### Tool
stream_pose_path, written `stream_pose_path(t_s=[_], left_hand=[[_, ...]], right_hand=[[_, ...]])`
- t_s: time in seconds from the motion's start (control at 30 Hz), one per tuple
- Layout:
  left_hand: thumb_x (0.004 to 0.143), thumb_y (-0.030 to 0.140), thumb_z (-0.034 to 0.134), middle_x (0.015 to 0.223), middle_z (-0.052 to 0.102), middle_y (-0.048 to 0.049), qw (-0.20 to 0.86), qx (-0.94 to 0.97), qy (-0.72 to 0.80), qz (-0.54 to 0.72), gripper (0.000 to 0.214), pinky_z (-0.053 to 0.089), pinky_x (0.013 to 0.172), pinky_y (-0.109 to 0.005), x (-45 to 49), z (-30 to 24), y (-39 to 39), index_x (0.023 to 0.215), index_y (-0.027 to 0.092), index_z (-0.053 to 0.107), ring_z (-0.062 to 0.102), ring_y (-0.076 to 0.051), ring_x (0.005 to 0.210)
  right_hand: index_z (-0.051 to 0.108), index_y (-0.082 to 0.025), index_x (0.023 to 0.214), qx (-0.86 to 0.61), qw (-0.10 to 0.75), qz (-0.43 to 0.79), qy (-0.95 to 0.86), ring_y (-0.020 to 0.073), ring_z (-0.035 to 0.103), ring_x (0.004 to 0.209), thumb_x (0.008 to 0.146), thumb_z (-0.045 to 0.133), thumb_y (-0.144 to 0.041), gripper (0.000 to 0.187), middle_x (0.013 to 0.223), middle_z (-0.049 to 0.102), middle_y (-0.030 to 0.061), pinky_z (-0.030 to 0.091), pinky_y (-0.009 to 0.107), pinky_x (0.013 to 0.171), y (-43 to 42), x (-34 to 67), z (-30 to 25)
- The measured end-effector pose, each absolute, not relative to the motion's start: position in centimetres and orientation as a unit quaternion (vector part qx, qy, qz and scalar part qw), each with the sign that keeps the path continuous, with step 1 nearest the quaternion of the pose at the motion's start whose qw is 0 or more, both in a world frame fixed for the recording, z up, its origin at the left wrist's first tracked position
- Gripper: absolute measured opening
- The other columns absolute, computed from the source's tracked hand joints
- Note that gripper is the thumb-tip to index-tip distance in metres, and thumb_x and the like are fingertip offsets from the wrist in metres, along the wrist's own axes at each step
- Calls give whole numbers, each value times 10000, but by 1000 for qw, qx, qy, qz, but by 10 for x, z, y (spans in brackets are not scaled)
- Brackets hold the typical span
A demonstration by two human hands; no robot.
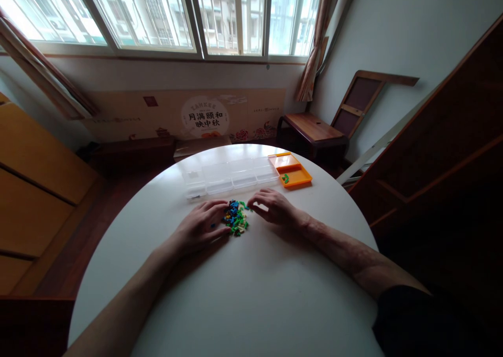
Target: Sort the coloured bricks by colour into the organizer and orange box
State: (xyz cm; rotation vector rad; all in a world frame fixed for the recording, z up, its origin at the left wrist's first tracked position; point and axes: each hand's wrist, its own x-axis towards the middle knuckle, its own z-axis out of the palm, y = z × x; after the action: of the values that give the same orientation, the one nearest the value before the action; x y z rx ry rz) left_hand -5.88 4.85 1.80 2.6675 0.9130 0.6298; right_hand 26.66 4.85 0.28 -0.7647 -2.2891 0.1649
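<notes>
A small heap of plastic building-brick pieces [237,220], in green, blue, yellow, cream and dark colours, lies on the white round table [251,283]. My left hand [200,225] rests at the heap's left side, its thumb and fingers apart and their tips touching the edge of the pieces. At the heap's upper right, my right hand [275,208] has thumb and forefinger pinched together; whatever is between the tips is too small to make out. Behind the heap lies a clear plastic compartment box [223,183]. Beside it, an orange tray [302,178] holds a few green pieces [285,178].
A wooden chair [314,126] stands beyond the table at the right. Past the far edge, a printed cardboard panel [157,111] leans under the window. Orange-brown wooden furniture [35,205] is at the left, a dark wooden panel [436,147] at the right.
</notes>
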Motion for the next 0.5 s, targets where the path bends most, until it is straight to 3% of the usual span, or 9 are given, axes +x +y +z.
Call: stream_pose_path(t_s=[0.23,0.33,0.5], left_hand=[[1032,574,730,1566,640,-121,135,917,302,222,582,563,1165,-505,-60,18,50,1530,296,618,661,-337,1381],[1028,581,733,1564,645,-116,133,916,306,222,580,569,1156,-496,-60,18,49,1522,297,628,667,-335,1375],[1024,597,729,1557,650,-124,133,915,311,220,585,569,1152,-507,-60,19,49,1515,293,638,668,-344,1371]], right_hand=[[685,-224,993,-491,493,34,-718,226,646,855,987,653,-221,33,982,727,53,547,380,868,81,314,8],[684,-218,991,-569,496,29,-655,234,641,832,919,668,-246,79,958,724,53,539,372,802,96,341,5],[693,-218,946,-626,469,15,-623,259,654,873,898,639,-250,80,968,751,76,549,416,879,105,367,0]])
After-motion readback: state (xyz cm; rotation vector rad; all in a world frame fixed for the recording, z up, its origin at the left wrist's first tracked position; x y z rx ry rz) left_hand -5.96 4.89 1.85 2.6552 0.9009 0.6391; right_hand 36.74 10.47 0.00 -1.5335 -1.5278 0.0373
